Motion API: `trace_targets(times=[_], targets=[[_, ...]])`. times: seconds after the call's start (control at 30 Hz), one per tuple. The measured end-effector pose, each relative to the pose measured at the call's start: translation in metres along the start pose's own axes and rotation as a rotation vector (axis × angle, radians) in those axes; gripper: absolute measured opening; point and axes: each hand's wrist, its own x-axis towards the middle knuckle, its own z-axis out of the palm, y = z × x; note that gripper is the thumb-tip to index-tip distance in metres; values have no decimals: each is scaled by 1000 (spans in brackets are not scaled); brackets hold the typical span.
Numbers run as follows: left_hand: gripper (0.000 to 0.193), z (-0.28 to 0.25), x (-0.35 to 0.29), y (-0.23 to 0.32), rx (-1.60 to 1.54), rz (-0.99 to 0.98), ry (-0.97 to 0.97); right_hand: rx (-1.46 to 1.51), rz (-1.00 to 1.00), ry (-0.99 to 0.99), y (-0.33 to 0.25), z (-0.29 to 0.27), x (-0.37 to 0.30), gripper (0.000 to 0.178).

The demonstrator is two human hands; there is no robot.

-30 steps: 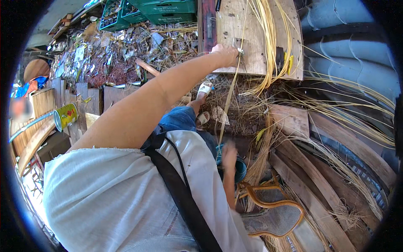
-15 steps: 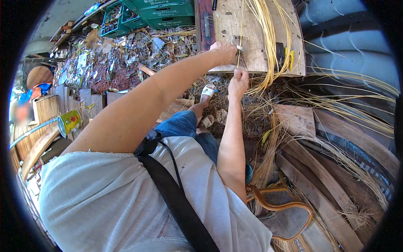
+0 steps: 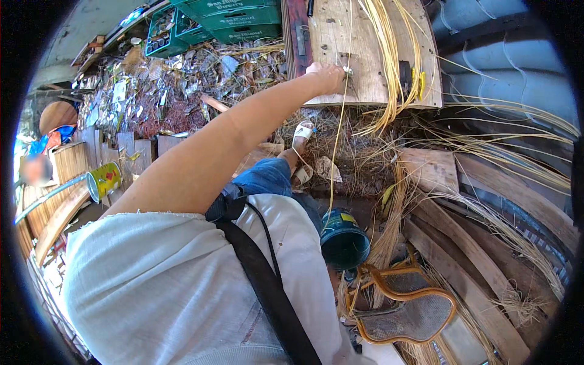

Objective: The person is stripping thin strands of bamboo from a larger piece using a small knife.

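My left hand (image 3: 326, 78) is closed at the near edge of a worn wooden board (image 3: 368, 67). Its fingers press beside a small metal piece (image 3: 348, 71), and what they grip is mostly hidden. One thin, pale rattan-like strip (image 3: 338, 143) runs along the board, past these fingers, then hangs over the edge toward a dark green bucket (image 3: 345, 243) below. My right hand is out of the picture. Right of my left hand, a looped bundle of yellowish strips (image 3: 385, 48) lies across the board, beside a black and yellow object (image 3: 418, 84).
Loose strips (image 3: 511, 146) and curved planks (image 3: 462, 267) spread over the right side. A rattan frame with woven mesh (image 3: 413, 304) stands by the bucket. Green crates (image 3: 234, 21) and scattered litter (image 3: 164, 91) lie far left; a yellow can (image 3: 104, 180) is nearer.
My right hand, earlier pinching the strip just below the board, has left the view. The strip now extends farther down, and the bucket is uncovered. My left hand has stayed in place.
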Motion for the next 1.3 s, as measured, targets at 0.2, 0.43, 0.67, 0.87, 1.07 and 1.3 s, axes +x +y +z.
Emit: trace_targets(times=[0.2, 0.43, 0.67, 0.87, 1.07, 1.3], targets=[[40, -5, 0, 0, 20, -38, -48, 456, -384, 218, -180, -89, 213, 59], [41, 10, 8, -6, 56, -14, 16, 586, -283, 456, -230, -98, 231, 23], [35, -2, -2, 0, 4, -5, 19, 281, 270, 191, -9, 8, -78, 24], [35, 1, 8, -1, -4, 15, 21, -10, 134, -108, 6, 11, -40, 26], [39, -2, 6, 4, 40, -41, -63, 574, -360, 230, -189, -85, 222, 51], [39, -4, -1, 4, 51, -64, -86, 1063, -187, 295, -230, -95, 238, 21]])
